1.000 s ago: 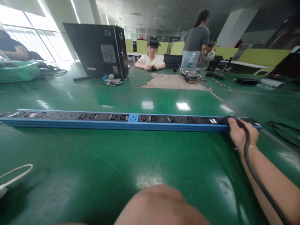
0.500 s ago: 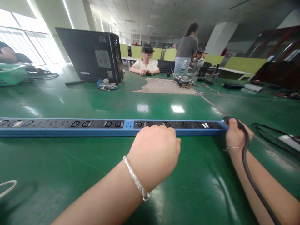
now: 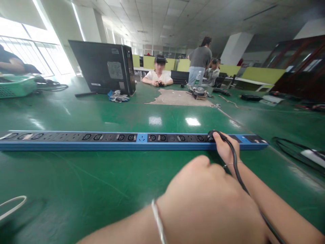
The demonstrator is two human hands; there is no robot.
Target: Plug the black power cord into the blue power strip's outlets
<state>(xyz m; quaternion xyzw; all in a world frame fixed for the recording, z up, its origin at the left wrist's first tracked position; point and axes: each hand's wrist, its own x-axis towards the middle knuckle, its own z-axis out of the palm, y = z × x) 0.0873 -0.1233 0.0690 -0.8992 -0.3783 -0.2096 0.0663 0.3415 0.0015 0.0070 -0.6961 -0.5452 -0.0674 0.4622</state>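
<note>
A long blue power strip (image 3: 172, 146) with black sockets lies across the green table. My right hand (image 3: 227, 149) is closed on a black plug (image 3: 212, 135), held at the sockets right of the strip's middle; whether its pins are inserted cannot be seen. From the plug a black cable (image 3: 235, 159) runs down over my right wrist and forearm. Close to the camera is my left hand (image 3: 210, 200), back up and curled, wearing a silver bracelet at the wrist. Its fingers are hidden underneath, as is anything in them.
Behind the strip stands a black computer case (image 3: 101, 67) with gloves (image 3: 118, 96) beside it. A green basket (image 3: 19, 86) sits far left, a black cable coil (image 3: 291, 145) at right. A person (image 3: 157, 76) sits opposite; other people are farther back.
My right hand has moved left with the plug, from the strip's right end onto the sockets. My left hand has come off the strip, nearer and to the right. The view has tilted slightly up.
</note>
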